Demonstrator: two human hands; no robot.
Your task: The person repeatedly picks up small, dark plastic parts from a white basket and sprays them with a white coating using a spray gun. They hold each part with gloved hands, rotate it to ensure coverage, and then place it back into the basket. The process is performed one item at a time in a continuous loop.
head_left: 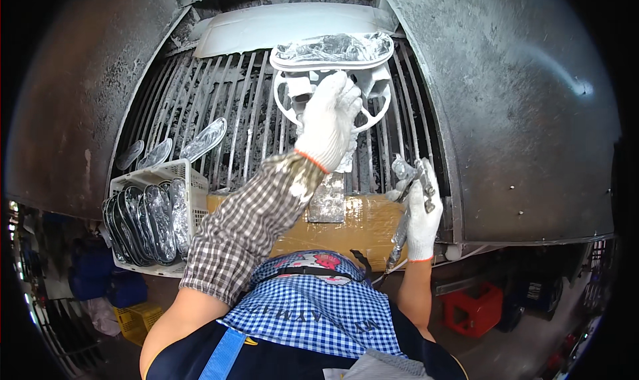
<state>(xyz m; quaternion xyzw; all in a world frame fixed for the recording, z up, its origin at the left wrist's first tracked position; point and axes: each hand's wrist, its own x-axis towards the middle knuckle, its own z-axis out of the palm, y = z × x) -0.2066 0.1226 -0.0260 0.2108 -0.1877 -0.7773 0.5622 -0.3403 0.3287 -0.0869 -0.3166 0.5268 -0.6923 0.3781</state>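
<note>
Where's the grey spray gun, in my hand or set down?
In hand: your right hand is curled around the spray gun, its grey front jutting leftward.

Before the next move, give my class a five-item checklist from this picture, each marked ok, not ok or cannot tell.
1. Oval piece resting on the round white stand: ok.
2. Left hand gripping the stand securely: cannot tell; fingertips partly hidden.
3. Right hand holding the spray gun: ok.
4. Spray gun trigger released: cannot tell; too small to make out.
5. Both hands gloved: ok.
</note>
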